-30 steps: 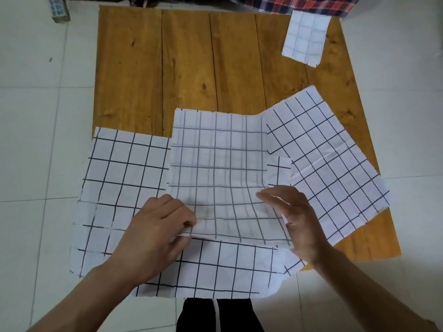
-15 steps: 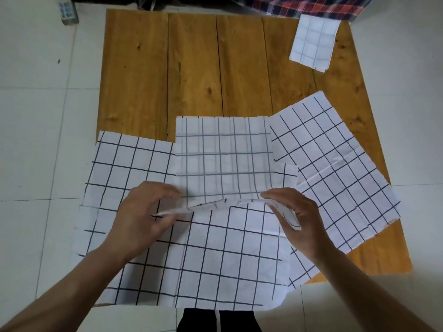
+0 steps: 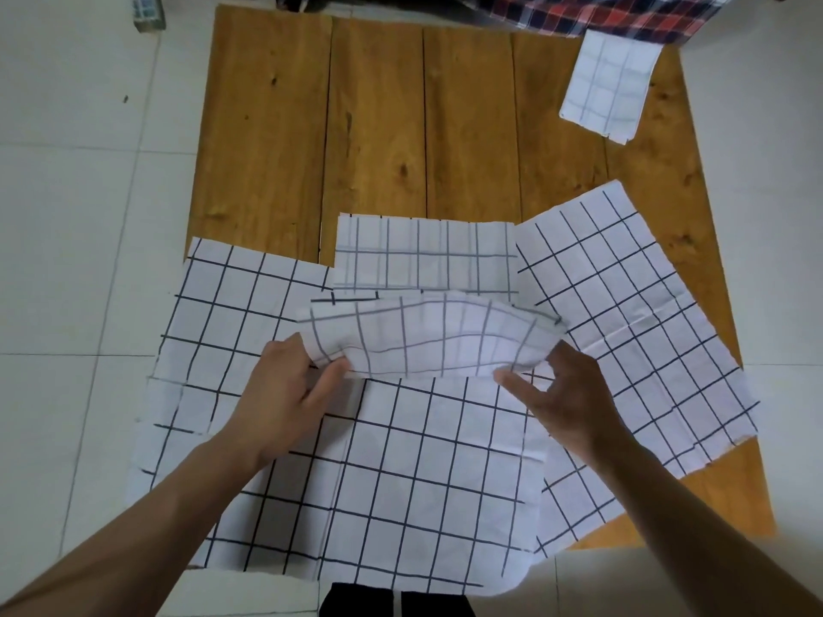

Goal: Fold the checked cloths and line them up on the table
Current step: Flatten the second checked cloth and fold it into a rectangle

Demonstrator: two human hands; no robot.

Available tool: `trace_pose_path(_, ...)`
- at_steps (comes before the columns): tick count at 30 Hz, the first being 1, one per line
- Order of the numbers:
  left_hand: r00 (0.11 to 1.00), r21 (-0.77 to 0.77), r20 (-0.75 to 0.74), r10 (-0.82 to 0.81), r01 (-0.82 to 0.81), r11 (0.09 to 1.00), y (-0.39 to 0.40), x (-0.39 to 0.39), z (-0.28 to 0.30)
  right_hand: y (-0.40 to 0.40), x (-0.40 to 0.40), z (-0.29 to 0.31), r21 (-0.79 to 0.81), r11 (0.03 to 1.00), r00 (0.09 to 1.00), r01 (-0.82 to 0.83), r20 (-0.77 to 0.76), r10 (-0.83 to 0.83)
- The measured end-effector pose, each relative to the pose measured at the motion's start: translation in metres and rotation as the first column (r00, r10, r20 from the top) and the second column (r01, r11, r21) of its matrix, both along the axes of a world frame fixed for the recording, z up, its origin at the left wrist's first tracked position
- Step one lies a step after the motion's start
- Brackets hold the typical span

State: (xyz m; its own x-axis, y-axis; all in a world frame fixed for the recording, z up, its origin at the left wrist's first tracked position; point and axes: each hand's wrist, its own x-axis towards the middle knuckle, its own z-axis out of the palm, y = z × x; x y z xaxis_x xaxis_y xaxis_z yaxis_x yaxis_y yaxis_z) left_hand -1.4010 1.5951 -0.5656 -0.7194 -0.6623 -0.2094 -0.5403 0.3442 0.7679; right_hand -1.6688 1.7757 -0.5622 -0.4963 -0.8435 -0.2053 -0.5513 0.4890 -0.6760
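Note:
A half-folded white cloth with grey checks (image 3: 427, 336) lies in the middle of the wooden table (image 3: 378, 126). My left hand (image 3: 285, 394) pinches its near left corner and my right hand (image 3: 561, 394) pinches its near right corner, lifting the near edge off the surface. Under it lies a large flat cloth with black checks (image 3: 401, 483), hanging over the table's near edge. Another black-checked cloth (image 3: 645, 327) lies flat at the right. A small folded cloth (image 3: 608, 86) sits at the far right corner.
White floor tiles surround the table. A red and blue plaid fabric (image 3: 601, 11) lies beyond the far right edge. A small box (image 3: 147, 11) stands on the floor at far left. Bare wood shows across the table's far half.
Both hands took hold of the grey-checked cloth's near edge and carried it up and away from me, so it now arches over its far half and more of the large cloth beneath shows.

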Motion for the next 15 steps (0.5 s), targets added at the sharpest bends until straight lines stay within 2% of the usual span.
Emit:
trace_pose_path(3, 0.995, 0.036, -0.003, 0.098, -0.098, 0.995, 0.002, -0.006, 0.003, -0.006, -0.006, -0.004, 0.053, 0.998, 0.994, 0.022, -0.105, -0.017)
trace_pose_path(9, 0.953, 0.176, -0.046, 0.3, -0.288, 0.941, -0.003, -0.025, 0.014, -0.018, -0.011, -0.009, 0.084, 0.995, 0.993, 0.058, -0.111, -0.048)
trace_pose_path(12, 0.942, 0.238, 0.041, 0.332, -0.332, 0.913, -0.006, -0.028, 0.013, -0.021, -0.012, -0.008, 0.076, 0.992, 0.992, 0.097, -0.089, -0.09)
trace_pose_path(15, 0.939, 0.161, 0.16, 0.304, -0.329, 0.93, -0.006, -0.025, 0.003, -0.023, -0.01, -0.006, 0.061, 0.993, 0.991, 0.104, -0.086, -0.098)
